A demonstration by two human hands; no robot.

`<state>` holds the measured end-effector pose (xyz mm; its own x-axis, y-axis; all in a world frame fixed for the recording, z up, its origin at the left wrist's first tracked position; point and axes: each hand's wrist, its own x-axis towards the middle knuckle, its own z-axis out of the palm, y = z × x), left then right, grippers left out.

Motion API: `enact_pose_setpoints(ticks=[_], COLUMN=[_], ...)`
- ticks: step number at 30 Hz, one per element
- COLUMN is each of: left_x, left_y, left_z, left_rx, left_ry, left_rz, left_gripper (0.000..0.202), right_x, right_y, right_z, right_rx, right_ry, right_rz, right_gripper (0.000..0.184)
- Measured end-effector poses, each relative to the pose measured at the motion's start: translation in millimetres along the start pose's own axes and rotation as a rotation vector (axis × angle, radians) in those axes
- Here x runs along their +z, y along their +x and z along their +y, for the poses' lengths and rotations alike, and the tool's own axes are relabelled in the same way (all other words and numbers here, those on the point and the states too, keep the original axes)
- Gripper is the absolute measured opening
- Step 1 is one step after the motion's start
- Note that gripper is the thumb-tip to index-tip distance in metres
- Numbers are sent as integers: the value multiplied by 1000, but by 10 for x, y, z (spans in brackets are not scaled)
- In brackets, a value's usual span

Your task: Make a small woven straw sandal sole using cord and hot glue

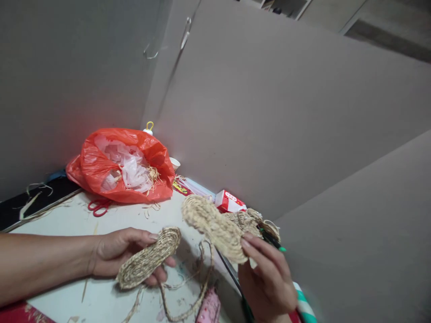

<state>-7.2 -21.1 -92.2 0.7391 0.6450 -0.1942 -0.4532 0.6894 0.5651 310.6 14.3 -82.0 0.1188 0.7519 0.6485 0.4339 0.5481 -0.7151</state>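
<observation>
My left hand [131,253] is closed around a small woven straw sole [150,258], thumb on its upper edge and fingers beneath. A longer, paler woven straw sole [213,226] is pinched at its lower right end by my right hand [269,273], held up above the table and apart from the first. Below and between the hands, a braided straw cord [205,291] loops across the white table [111,224]; where its ends attach I cannot tell.
A red plastic bag [97,179] with white plastic and straw stands at the back left, red-handled scissors [99,207] before it. More woven straw pieces [249,220] and a red-and-white box [230,202] lie by the grey partition [269,112]. Something pink [209,307] is near the front.
</observation>
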Motion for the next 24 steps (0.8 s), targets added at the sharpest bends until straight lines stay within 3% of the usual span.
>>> enact_pose_setpoints(ticks=[2,4,8,11,14,17,20,22,24], left_x=[44,83,114,113,148,261,397,451,463], left_y=[-23,-46,-66,-59,-65,-124,-225,-282,-313], left_z=[73,156,271,278,251,240,249,249,240], left_rx=[83,134,151,143,166,256,538,737,843], left_ry=[-18,-42,-77,-48,48,457,1191,1550,1737], left_rz=[80,92,3,-33,22,205,448,476,452], left_gripper=[44,48,54,56,58,67,83,79,75], right_x=[160,292,415,428,426,418,384,346,308], right_y=[69,137,206,195,183,198,199,172,135], right_z=[-76,-118,-75,8,86,105,-15,-167,-331], right_rx=[262,451,765,903,960,980,967,918,858], right_ry=[117,221,450,557,617,638,621,590,562], right_rz=[122,77,-82,-111,-98,-98,-115,-135,-153], right_gripper=[14,20,33,33,30,25,19,22,34])
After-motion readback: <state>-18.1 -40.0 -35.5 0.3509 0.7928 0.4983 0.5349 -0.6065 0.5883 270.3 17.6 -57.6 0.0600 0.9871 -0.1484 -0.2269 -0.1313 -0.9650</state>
